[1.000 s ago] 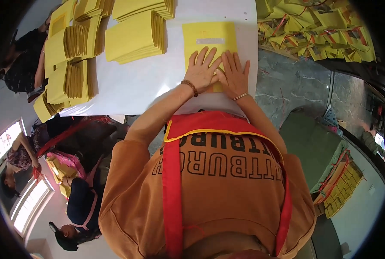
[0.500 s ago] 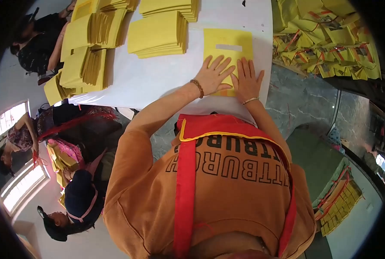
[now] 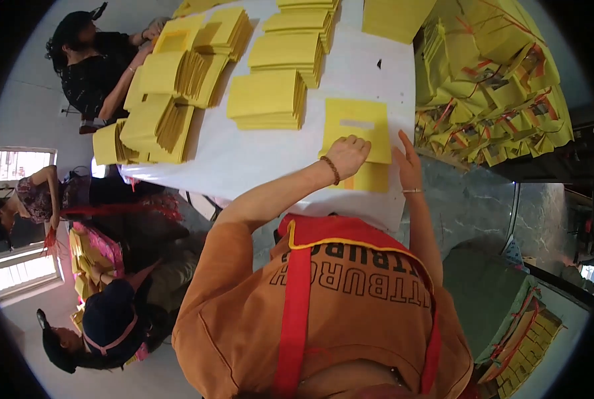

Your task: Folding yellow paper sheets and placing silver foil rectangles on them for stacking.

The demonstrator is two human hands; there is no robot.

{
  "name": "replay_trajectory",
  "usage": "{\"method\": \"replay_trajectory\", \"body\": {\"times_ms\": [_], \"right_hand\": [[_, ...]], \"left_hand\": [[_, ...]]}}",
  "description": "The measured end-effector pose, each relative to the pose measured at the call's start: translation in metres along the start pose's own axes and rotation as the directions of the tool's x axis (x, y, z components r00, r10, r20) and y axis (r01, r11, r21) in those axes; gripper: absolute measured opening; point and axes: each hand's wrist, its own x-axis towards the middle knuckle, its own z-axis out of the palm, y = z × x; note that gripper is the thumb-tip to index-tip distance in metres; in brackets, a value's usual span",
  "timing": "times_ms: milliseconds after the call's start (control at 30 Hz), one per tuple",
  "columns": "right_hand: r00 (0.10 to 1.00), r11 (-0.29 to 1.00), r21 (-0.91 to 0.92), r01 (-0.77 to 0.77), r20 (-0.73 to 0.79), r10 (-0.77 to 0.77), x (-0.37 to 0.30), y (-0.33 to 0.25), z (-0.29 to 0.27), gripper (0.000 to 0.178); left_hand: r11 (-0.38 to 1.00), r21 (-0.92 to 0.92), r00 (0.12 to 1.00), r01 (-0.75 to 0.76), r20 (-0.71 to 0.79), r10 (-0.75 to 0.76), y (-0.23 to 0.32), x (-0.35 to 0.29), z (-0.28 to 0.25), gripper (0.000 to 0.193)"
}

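Observation:
A flat yellow sheet (image 3: 353, 112) with a pale rectangular patch (image 3: 357, 124) lies near the right edge of the white table (image 3: 227, 159). My left hand (image 3: 348, 158) is closed at its near edge, fingers curled under and largely hidden. Below that edge another yellow layer (image 3: 371, 179) shows, with an orange patch beside my wrist. Just right of the sheet, by the table edge, my right hand (image 3: 408, 163) is raised on its side. Its fingers are stretched out, the thumb stands apart, and it holds nothing.
Stacks of folded yellow pieces (image 3: 265, 96) stand left of the sheet, with looser piles (image 3: 156, 126) farther left. Yellow pieces with red ties (image 3: 490, 93) are heaped at the right. One person (image 3: 94, 66) reaches over the far left corner; others (image 3: 114, 326) are at lower left.
Both hands lay flat and spread on the yellow sheet. The left has now closed at its near edge; the right has lifted off to the right. More of the far table shows.

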Motion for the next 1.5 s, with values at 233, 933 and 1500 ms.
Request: {"method": "replay_trajectory", "body": {"times_ms": [233, 933, 1500], "right_hand": [[0.988, 0.997, -0.077, -0.020, -0.154, 0.008, -0.017, -0.002, 0.000, 0.037], [1.000, 0.980, -0.197, -0.007, 0.017, 0.011, -0.033, 0.016, 0.026, 0.025], [0.942, 0.766, -0.548, 0.336, 0.180, -0.284, -0.025, 0.021, 0.012, 0.025]], "left_hand": [[0.993, 0.034, 0.912, 0.116, -0.400, -0.093, -0.086, -0.013, -0.144, 0.047], [0.907, 0.275, 0.888, 0.318, 0.249, -0.387, -0.175, -0.088, -0.075, 0.069], [0.907, 0.230, 0.869, 0.353, 0.278, -0.409, -0.176, -0.085, -0.084, 0.090]]}}
